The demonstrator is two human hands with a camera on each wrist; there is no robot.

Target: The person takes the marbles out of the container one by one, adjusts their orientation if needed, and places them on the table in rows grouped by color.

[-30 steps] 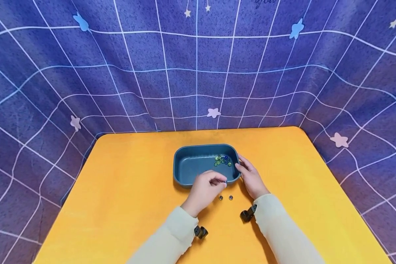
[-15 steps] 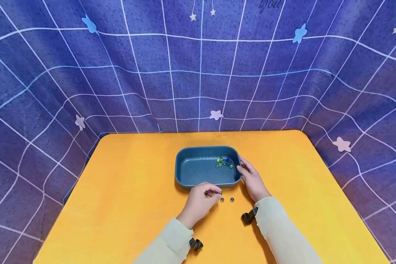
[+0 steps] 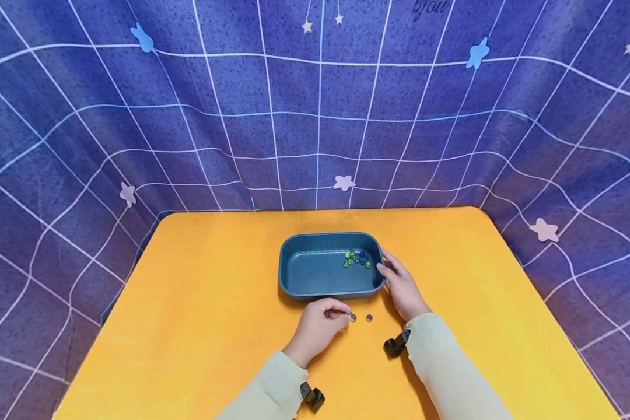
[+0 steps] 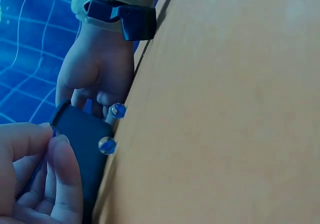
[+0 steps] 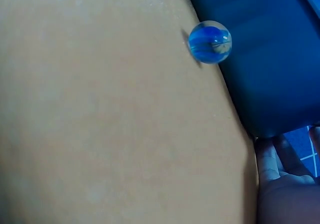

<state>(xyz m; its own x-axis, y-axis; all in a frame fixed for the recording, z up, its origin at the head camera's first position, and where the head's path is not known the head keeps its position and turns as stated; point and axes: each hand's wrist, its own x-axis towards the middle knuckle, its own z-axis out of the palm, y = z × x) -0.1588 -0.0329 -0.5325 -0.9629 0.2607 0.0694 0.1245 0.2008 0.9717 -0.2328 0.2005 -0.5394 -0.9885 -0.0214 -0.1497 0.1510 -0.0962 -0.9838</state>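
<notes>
A dark teal plastic tub (image 3: 304,294) stands on the table, with several green and blue glass marbles (image 3: 357,258) at the right of its floor. My right hand (image 3: 406,291) grips the tub's right end, thumb over the rim and fingers along the outer wall. In front of the tub, my left hand (image 3: 317,329) pinches a marble between thumb and forefinger, mostly hidden by the fingertips. Right by those fingertips lies one clear marble with blue swirls (image 4: 107,145). A second such marble (image 3: 369,318) lies to its right, also seen in the right wrist view.
The yellow table (image 3: 215,262) reaches back to a purple-blue curtain (image 3: 294,134) with grid lines and stars. Black wrist cameras (image 3: 395,344) sit at both pale sleeves (image 3: 446,361).
My left hand has come from the tub's front rim down and toward me, to just beside the loose marbles. The right hand keeps its hold on the tub. The head view shifted slightly.
</notes>
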